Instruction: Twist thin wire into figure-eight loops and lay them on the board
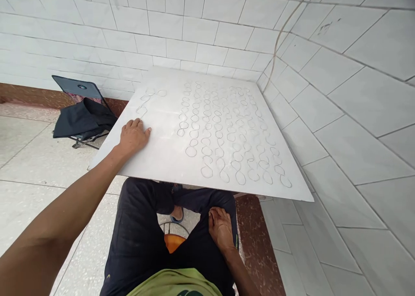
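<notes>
A large white board (165,151) lies across the space in front of my knees. My left hand (134,136) rests palm down on its left part, thumb spread away from the fingers. Just beyond those fingertips, a small group of thin dark loops (142,110) trails up the board; whether the hand touches its lower end I cannot tell. Many thin S-shaped and figure-eight loops (217,133) stand in columns over the middle and right; whether wire or drawn lines is unclear. Down on my right thigh lies my right hand (221,229), fingers loosely bent, with nothing visible in it.
Left of the board stands a folding chair (78,88) with a dark cloth (82,118) on it. White tiled walls (350,127) meet at the back right corner, where a cable (279,38) hangs. Something orange (173,242) shows between my legs.
</notes>
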`<action>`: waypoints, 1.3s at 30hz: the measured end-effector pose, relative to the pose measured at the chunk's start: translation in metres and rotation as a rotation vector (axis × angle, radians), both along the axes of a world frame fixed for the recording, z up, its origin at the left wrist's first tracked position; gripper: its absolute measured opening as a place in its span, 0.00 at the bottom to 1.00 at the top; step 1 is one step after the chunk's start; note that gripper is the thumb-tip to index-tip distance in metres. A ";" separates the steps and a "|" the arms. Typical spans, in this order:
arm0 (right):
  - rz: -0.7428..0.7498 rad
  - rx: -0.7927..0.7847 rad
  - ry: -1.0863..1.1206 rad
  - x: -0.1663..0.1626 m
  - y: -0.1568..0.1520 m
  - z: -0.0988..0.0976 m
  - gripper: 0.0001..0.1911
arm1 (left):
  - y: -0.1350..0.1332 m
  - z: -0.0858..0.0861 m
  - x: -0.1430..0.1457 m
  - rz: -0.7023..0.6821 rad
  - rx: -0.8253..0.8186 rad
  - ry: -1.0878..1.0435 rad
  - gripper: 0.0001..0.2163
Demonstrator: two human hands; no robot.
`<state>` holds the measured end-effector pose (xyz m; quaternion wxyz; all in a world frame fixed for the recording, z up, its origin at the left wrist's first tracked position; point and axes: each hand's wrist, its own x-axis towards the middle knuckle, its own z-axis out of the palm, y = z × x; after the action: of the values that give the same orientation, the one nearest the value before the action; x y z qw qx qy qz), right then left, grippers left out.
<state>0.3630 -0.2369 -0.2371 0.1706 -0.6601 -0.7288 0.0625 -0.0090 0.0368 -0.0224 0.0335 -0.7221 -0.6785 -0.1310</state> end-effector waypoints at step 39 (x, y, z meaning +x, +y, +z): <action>0.017 -0.204 0.576 -0.041 -0.002 0.060 0.12 | -0.121 0.022 0.020 -0.083 -0.095 -1.075 0.19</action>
<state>0.3223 -0.2393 -0.1775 0.3024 -0.6231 -0.6458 0.3215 0.0111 -0.0847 0.0001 -0.3563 -0.5800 -0.5760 -0.4526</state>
